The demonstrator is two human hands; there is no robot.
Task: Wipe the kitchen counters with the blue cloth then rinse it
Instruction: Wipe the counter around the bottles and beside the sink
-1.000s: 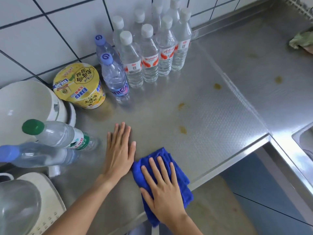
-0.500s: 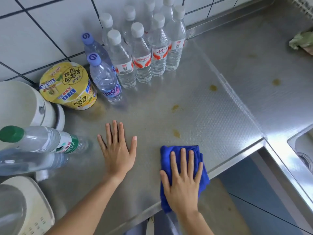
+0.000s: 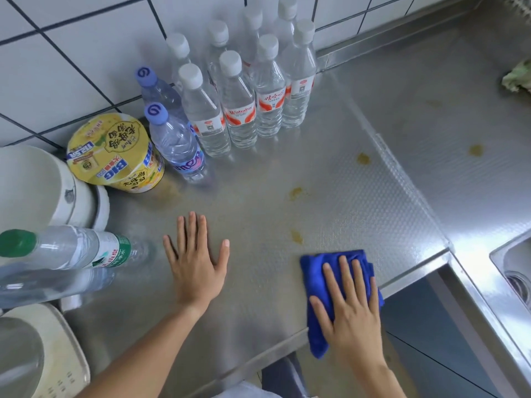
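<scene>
R grip (image 3: 352,307) flat, fingers straight, pressing blue cloth (image 3: 317,326) | cloth bunched, overhangs counter (image 3: 258,305) edge

Kitchen, steel counter (image 3: 330,179), sink (image 3: 514,271), tiled wall (image 3: 71,61)

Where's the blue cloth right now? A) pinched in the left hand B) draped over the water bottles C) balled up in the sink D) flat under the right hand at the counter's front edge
D: the right hand presses the blue cloth flat at the counter edge.
</scene>
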